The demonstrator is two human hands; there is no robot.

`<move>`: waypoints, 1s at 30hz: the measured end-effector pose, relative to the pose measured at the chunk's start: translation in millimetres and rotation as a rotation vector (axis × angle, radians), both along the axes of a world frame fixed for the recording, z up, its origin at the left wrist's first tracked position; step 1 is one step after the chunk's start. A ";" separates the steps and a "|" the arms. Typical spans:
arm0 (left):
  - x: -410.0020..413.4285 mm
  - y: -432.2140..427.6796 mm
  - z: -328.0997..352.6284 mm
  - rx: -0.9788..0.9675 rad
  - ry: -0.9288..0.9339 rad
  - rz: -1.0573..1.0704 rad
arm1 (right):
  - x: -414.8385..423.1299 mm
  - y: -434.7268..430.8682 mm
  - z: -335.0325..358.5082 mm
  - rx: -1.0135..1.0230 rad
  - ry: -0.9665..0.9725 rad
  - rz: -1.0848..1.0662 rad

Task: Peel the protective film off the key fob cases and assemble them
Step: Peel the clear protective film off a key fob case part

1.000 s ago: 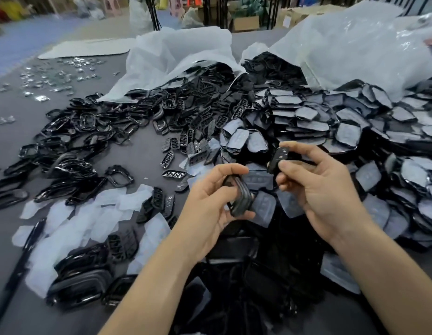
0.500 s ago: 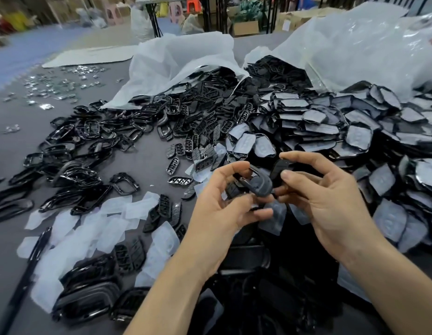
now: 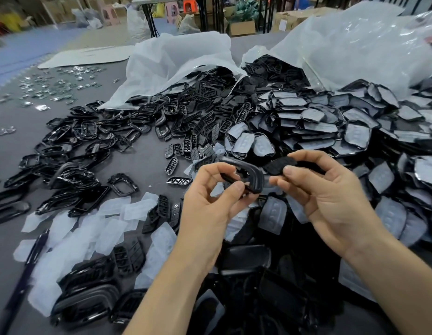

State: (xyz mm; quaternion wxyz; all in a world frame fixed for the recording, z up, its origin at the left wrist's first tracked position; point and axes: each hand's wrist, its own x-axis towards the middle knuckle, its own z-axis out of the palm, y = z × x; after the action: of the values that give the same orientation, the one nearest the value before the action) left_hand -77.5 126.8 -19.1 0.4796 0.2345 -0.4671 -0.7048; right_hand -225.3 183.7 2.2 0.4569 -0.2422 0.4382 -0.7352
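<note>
1. Nearest, at the low left, a stack (image 3: 89, 303) of black frames lies on the table (image 3: 142, 163). Peeled films (image 3: 108, 228) are spread just behind it.
2. The left hand (image 3: 210, 209) is held above the table, in the middle. Its grip is clamped on a black frame (image 3: 255, 181): the thumb presses the lower bar and the fingers curl over the upper bar. Most of the frame sticks out to the right of the fingertips.
3. The right hand (image 3: 331, 201) is beside it, at about the same height. Its grip is clamped on a black pad (image 3: 279, 165), between the thumb and the index finger. The pad sticks out to the left of the thumb, toward the frame. Its free end is just beside the upper right corner of the frame; I cannot tell if they touch.
4. Behind the hands and to the right lies a big pile of cases (image 3: 355, 131) with grey film on them.
5. To the left, loose frames (image 3: 84, 131) are scattered on the table.
6. Farther back, two white bags (image 3: 181, 56) lie open, and black parts spill out of them.
7. At the far left, small metal bits (image 3: 53, 83) shine on the table.
</note>
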 end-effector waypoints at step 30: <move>-4.1 7.8 3.8 -0.170 -0.155 -0.017 | 4.5 0.3 -4.5 0.073 0.071 -0.008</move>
State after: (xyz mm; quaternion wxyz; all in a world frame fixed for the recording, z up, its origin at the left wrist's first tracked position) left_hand -81.6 134.6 -15.3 0.4543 0.2430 -0.5628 -0.6464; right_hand -220.7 184.0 -2.3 0.4465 -0.2496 0.4816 -0.7116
